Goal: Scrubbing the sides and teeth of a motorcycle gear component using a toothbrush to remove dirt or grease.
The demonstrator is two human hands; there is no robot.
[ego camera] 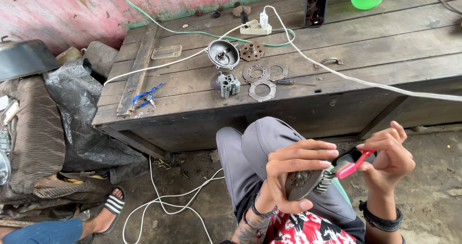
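On the left, one sandalled foot (111,206) (someone else's) rests on the dirt. Up on the wooden bench (385,47): one blue-handled pair of pliers (146,96), one round metal cover (223,53), one small clutch hub (229,84), three flat clutch rings (262,90), one screwdriver (291,82), one phone (316,4). Down front, the left hand (293,174) is clamped around one metal clutch disc (304,182) above the lap. The right hand (390,160) pinches one red-handled brush (347,167), bristles touching the disc's edge.
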